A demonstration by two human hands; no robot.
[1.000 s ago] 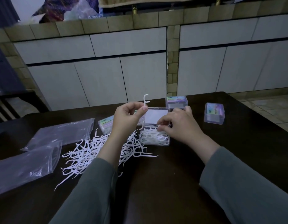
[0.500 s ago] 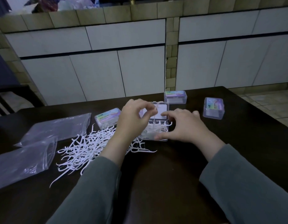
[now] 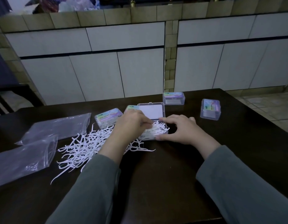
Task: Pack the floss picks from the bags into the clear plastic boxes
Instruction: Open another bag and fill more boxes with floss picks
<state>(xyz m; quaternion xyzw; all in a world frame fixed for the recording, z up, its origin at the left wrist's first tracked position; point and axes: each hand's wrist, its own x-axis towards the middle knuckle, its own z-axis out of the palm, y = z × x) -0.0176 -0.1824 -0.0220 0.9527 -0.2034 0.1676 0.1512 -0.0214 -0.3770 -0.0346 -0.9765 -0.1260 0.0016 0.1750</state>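
Centrally, head view: open clear box [image 3: 153, 131] on the dark table [image 3: 172, 167], lid up, floss picks heaped inside. Left hand [image 3: 132, 125] sits over the box's left side, fingertips curled down into the picks, apparently pinching some; blur hides the grip. Right hand [image 3: 180, 129] brackets the box's right end, thumb at the near corner, fingers spread and relaxed. Loose pile of picks [image 3: 81, 147] left of the box; two plastic bags [image 3: 35, 143] farther left. Closed boxes [image 3: 210, 108] beyond the box.
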